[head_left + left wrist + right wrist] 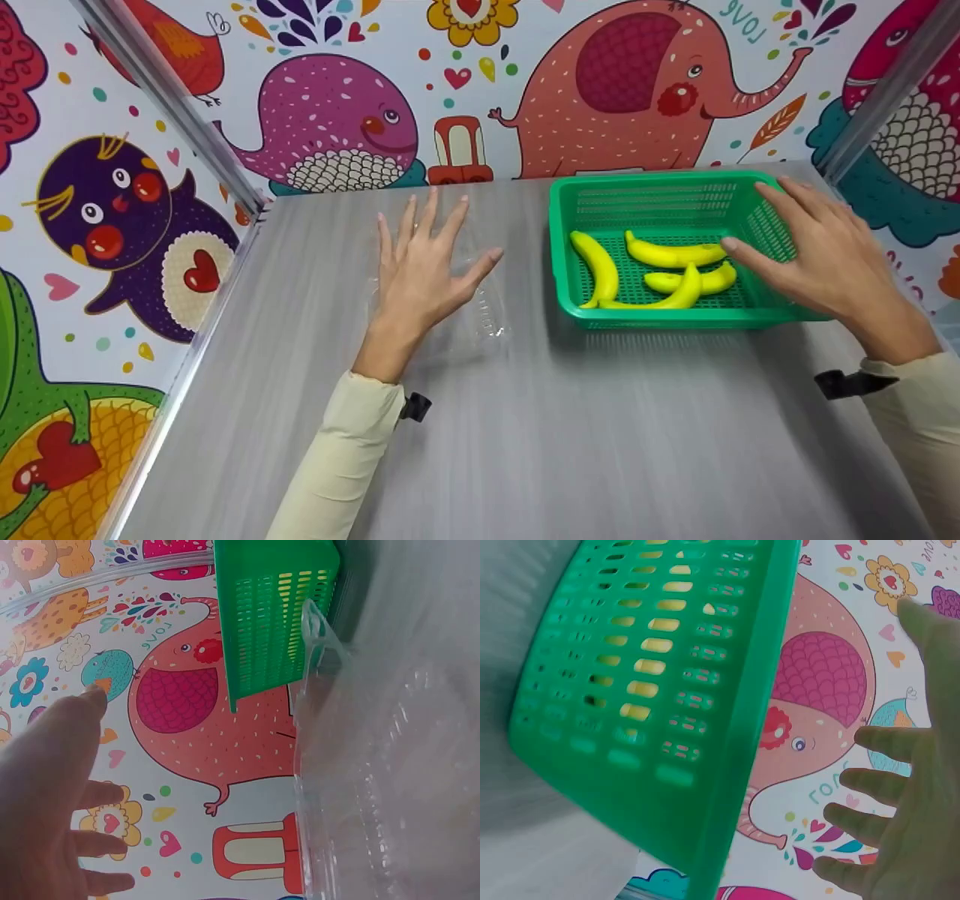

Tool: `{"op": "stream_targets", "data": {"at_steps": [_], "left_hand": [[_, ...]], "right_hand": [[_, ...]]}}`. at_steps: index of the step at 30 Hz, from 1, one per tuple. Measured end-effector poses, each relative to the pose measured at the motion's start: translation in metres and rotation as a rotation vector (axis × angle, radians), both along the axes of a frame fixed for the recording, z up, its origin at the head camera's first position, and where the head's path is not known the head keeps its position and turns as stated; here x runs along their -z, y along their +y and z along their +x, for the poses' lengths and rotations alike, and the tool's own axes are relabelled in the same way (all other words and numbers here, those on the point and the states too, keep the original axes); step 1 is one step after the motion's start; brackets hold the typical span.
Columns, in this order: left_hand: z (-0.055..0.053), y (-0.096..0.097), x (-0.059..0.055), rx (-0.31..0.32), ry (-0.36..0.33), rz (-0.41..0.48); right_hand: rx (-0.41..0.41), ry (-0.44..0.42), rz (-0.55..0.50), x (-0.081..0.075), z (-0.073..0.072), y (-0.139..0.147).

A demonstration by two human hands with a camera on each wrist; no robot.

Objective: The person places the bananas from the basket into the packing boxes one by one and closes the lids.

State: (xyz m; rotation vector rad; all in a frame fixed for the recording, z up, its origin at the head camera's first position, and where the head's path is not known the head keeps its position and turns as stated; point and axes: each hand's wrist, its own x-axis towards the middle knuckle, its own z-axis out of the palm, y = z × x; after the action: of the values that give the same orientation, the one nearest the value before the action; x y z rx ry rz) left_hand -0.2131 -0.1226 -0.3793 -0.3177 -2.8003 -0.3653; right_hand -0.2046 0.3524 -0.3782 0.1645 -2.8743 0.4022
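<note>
My left hand (420, 279), fingers spread and straight, hovers over a clear plastic clamshell-like container (489, 319). In the left wrist view the container (375, 795) stands apart from the hand (45, 787). At the right is a green plastic basket (675, 319) holding several yellow bananas (596, 266). Above its right side I see my right hand (832, 259), fingers extended and nothing in it. The right wrist view has a gap between this hand (900, 787) and the basket rim (739, 742). Part of the clear container is hidden behind the left hand.
A grey wood-grain table (525, 435) carries the basket and container. Behind and beside it stand panels printed with cartoon animals, such as a pink elephant (622, 127), with metal corner posts (176, 97). A black strap (855, 382) is at the right wrist.
</note>
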Motion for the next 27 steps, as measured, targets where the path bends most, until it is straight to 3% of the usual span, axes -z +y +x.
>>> {"op": "stream_targets", "data": {"at_steps": [8, 20, 27], "left_hand": [[0.007, 0.012, 0.001, 0.074, 0.082, 0.036], [0.015, 0.036, 0.011, 0.159, 0.138, 0.021], [0.017, 0.054, 0.02, 0.207, 0.124, -0.003]], "right_hand": [[0.066, 0.02, -0.043, 0.007, 0.005, 0.018], [0.124, 0.06, -0.1, 0.024, 0.005, 0.035], [0.144, 0.036, -0.101, 0.033, 0.003, 0.045]]}}
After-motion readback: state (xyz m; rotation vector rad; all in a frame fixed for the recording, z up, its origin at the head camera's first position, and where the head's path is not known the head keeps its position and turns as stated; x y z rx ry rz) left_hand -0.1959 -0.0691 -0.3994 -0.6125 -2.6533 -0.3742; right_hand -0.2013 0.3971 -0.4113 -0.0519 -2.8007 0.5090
